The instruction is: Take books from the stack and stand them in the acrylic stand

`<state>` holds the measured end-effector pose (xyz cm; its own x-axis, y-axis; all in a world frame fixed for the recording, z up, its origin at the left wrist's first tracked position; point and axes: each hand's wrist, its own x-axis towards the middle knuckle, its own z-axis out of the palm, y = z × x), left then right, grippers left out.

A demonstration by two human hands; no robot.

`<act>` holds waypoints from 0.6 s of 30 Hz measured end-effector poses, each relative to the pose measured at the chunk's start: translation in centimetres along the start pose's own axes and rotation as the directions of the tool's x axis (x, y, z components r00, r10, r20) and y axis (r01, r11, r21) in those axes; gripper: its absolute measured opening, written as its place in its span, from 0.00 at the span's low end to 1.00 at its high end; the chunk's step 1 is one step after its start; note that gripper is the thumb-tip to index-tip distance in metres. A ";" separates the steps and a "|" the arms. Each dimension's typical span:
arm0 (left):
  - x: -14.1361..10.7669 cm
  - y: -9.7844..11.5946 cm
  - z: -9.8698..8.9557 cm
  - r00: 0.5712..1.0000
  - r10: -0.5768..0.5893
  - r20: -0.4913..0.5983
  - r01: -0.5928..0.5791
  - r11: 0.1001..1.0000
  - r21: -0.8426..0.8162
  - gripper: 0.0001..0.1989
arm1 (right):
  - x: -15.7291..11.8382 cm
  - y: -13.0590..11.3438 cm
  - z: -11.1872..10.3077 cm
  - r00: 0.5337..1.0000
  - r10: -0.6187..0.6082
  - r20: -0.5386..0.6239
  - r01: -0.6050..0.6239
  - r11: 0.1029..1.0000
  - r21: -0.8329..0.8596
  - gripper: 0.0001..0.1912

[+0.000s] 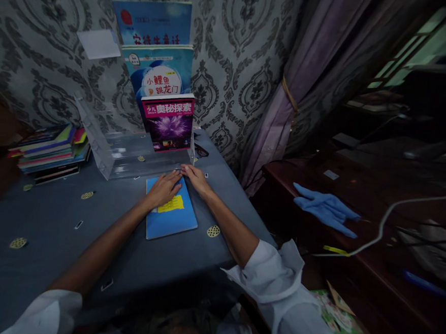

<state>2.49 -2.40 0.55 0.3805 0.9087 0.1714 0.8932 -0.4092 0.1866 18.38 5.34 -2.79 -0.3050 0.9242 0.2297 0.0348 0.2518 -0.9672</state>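
Observation:
A blue book point(171, 224) with a yellow label point(171, 203) on its cover lies flat on the cloth-covered table. Across its upper part rests my left hand point(165, 187), palm down with the fingers stretched out. My right hand point(196, 179) is at the book's top right corner, fingers extended and their tips close to the left fingertips. Just beyond both hands stands a clear acrylic book rack point(132, 155). Upright at its right side are a purple-and-pink book point(170, 125), a teal book point(162, 79) behind it and a taller blue book point(156, 22) at the back.
A stack of books point(54, 150) lies left of the rack. Dark glasses point(201, 151) sit behind it at the right. To the right, a dark red table point(283, 176) holds a blue glove point(325, 207) and a pale cable point(383, 219). A purple curtain point(302, 65) hangs by the wall.

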 end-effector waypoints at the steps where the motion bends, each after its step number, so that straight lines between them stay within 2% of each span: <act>1: 0.0 0.0 0.0 1.000 0.001 0.001 -0.001 1.000 -0.003 0.25 | 0.0 0.1 0.0 1.000 0.000 -0.001 0.000 1.000 -0.009 0.23; 11: -0.2 0.5 -0.2 1.000 0.022 -0.002 -0.022 1.000 -0.013 0.24 | 0.2 0.4 0.0 1.000 -0.019 0.003 0.019 1.000 -0.013 0.26; 18: -0.8 0.6 -0.7 0.996 0.093 0.009 -0.093 0.995 -0.033 0.23 | 0.0 0.1 -0.1 0.999 -0.035 0.018 0.035 0.999 -0.013 0.28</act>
<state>2.57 -3.38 1.17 0.4639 0.8675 0.1797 0.8457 -0.4941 0.2017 18.52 5.38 -2.87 -0.3232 0.9096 0.2610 0.0366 0.2876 -0.9571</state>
